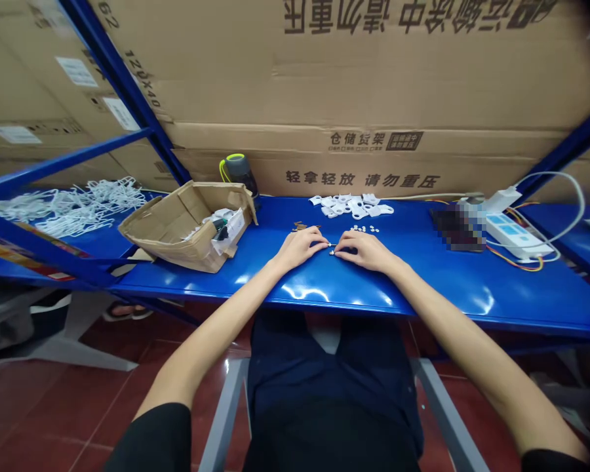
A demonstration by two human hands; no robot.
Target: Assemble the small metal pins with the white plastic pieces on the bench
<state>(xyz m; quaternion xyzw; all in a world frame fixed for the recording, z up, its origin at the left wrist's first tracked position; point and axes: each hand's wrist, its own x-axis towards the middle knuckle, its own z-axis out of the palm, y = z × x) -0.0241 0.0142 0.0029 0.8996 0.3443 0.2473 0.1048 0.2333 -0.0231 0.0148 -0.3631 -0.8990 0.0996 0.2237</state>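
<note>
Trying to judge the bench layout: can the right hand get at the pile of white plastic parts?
Probably yes: the right hand rests short of the white plastic parts, only small white bits on the blue shelf between, though it pinches a tiny piece.

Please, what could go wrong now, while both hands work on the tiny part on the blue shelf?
1. The tiny part, pinched between left hand and right hand, may slip and slide away on the glossy blue shelf.
2. The right hand could scatter the small white pieces lying loose just beyond it.
</note>
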